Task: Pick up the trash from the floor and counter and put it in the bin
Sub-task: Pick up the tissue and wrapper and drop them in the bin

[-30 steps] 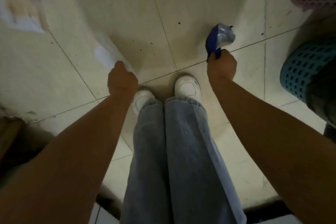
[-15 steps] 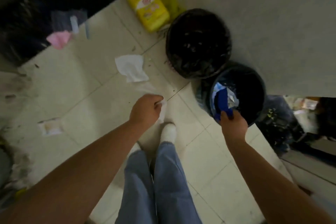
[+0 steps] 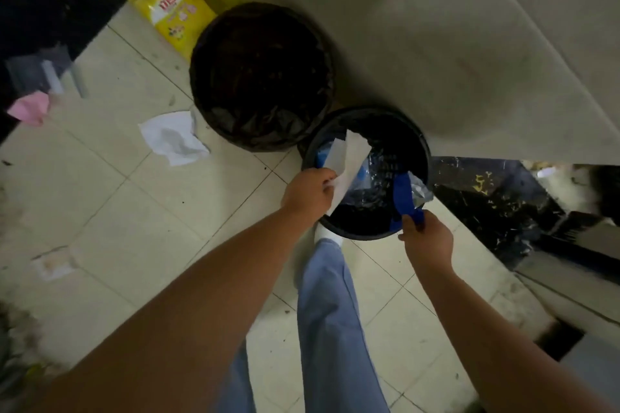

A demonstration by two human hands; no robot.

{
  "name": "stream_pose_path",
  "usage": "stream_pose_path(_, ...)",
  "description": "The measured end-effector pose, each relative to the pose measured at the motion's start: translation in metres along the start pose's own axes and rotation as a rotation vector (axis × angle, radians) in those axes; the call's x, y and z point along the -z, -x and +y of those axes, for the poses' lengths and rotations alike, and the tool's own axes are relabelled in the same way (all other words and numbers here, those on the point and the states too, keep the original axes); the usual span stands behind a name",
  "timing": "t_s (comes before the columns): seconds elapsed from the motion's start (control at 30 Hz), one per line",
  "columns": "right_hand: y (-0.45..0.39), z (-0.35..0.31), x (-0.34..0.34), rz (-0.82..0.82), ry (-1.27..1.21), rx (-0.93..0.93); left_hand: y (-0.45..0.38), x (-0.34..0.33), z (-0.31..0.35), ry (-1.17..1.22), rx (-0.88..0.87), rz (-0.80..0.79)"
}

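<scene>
The left hand (image 3: 310, 193) is closed in a loose fist, its fingers pinching the lower corner of a white sheet of paper (image 3: 347, 171); the sheet stands up and leans out over the mouth of the smaller bin (image 3: 365, 235), its top edge above the dark inside; the right hand (image 3: 427, 240) is curled shut too, thumb and fingers clamped on the bottom end of a blue wrapper (image 3: 404, 194), which rises over the near rim of the same bin with a crumpled silvery part beside it; whether that silvery piece belongs to the wrapper or already lies in the bin is hard to tell in the dim light; both hands sit at the bin's near edge, left at its left side, right at its right side, and neither piece has been let go.

The smaller bin touches a bigger bin (image 3: 261, 77) lined with a black bag; 2 bins in all stand against the pale wall; a yellow jug (image 3: 171, 10) lies behind the bigger one; on the tiled floor (image 3: 127, 211) to the left lie a crumpled white tissue (image 3: 174, 137), a pink scrap (image 3: 30, 107) and a small stained paper (image 3: 52, 265), all well apart from the hands; 1 white shoe (image 3: 327, 235) shows just below the bin.
</scene>
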State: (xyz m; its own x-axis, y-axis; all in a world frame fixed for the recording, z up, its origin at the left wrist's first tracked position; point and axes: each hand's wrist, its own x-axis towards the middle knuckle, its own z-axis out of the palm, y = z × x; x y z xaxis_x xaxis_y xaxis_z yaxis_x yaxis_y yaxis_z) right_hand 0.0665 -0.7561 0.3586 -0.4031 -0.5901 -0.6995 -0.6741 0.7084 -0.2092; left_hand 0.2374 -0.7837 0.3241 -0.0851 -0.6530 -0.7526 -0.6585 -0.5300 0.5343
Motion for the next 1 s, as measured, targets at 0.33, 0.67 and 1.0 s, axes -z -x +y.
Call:
stream_pose_path(0.33,-0.117,0.001,-0.033,-0.370,0.495,0.145,-0.041,-0.043,-0.017,-0.375,0.280,0.000)
stream_pose_path(0.67,-0.060,-0.048,-0.064,-0.299,0.697,0.579,0.018,0.012,-0.076,-0.571,0.311,0.179)
stream_pose_path(1.0,0.059,-0.150,-0.146,-0.304,0.955,1.071,0.101,0.062,-0.201,-0.285,0.595,0.384)
